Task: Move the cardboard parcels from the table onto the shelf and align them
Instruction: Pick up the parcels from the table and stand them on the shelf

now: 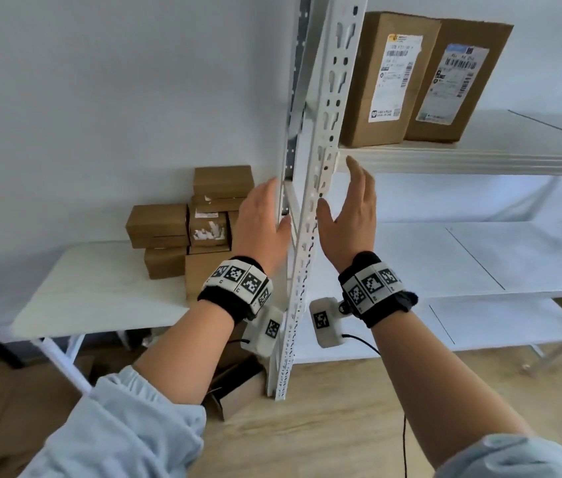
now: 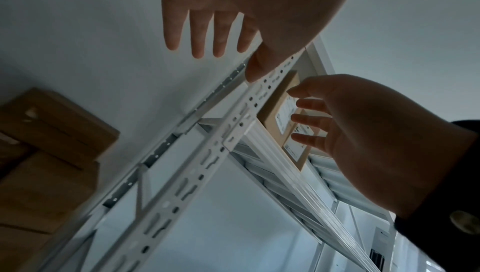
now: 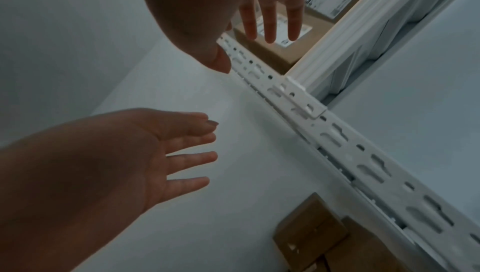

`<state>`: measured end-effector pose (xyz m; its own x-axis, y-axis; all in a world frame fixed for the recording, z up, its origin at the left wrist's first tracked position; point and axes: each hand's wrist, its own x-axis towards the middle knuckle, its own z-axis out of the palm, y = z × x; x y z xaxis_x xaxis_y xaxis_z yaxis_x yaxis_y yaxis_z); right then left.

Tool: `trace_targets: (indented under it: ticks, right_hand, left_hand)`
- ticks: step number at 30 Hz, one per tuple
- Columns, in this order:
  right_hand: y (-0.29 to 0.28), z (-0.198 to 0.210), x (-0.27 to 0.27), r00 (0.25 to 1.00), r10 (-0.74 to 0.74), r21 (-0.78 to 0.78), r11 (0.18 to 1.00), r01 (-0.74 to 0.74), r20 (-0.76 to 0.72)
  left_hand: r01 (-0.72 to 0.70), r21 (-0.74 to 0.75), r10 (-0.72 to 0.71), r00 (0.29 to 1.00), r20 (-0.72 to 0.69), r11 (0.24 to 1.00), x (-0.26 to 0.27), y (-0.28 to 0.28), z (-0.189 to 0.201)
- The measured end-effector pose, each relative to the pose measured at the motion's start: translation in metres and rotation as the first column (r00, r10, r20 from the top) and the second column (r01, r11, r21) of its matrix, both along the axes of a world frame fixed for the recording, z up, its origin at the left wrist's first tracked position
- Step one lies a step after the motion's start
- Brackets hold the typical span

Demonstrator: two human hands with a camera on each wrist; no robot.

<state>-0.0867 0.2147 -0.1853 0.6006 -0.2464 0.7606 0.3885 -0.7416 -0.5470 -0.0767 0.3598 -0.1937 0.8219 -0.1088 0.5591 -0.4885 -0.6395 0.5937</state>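
Two tall cardboard parcels with white labels, one point(image 1: 390, 77) beside the other point(image 1: 455, 81), stand side by side on the upper shelf point(image 1: 462, 157). They also show in the left wrist view as parcels point(image 2: 280, 110) past the post. A stack of several smaller brown parcels point(image 1: 203, 219) sits on the white table point(image 1: 100, 288) to the left. My left hand point(image 1: 267, 212) and right hand point(image 1: 347, 191) are raised with straight fingers, one on each side of the shelf's upright post point(image 1: 321, 150). Both hold nothing. The left palm partly hides the stack.
The perforated white post stands between my hands. Lower white shelves point(image 1: 479, 257) extend right below the upper one. An opened cardboard box point(image 1: 234, 391) lies on the wooden floor under the table. A cable hangs from my right wrist camera.
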Motion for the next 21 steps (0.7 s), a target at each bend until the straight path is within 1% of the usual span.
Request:
trace_targets:
  ticks: [6, 11, 14, 17, 21]
  right_hand:
    - [0.068, -0.013, 0.004, 0.998, 0.063, -0.065, 0.996, -0.065, -0.030]
    - [0.106, -0.025, 0.032, 0.991, 0.107, -0.107, 0.987, -0.116, -0.086]
    - [0.122, -0.035, 0.060, 0.981, 0.142, -0.076, 0.985, -0.154, -0.135]
    - [0.135, -0.048, 0.095, 0.979, 0.137, -0.078, 0.986, -0.150, -0.152]
    - [0.148, -0.066, 0.160, 0.970, 0.146, -0.056, 0.986, -0.159, -0.193]
  left_hand:
    - [-0.108, 0.016, 0.109, 0.992, -0.071, 0.994, 0.003, 0.074, -0.008]
    - [-0.202, 0.015, 0.202, 0.969, -0.139, 0.979, 0.029, 0.114, -0.017]
    - [-0.243, 0.033, 0.245, 0.956, -0.158, 0.969, 0.055, 0.132, -0.025]
    - [-0.269, 0.057, 0.275, 0.943, -0.185, 0.961, 0.088, 0.147, -0.034]
    - [-0.276, 0.091, 0.289, 0.934, -0.209, 0.957, 0.148, 0.160, -0.046]
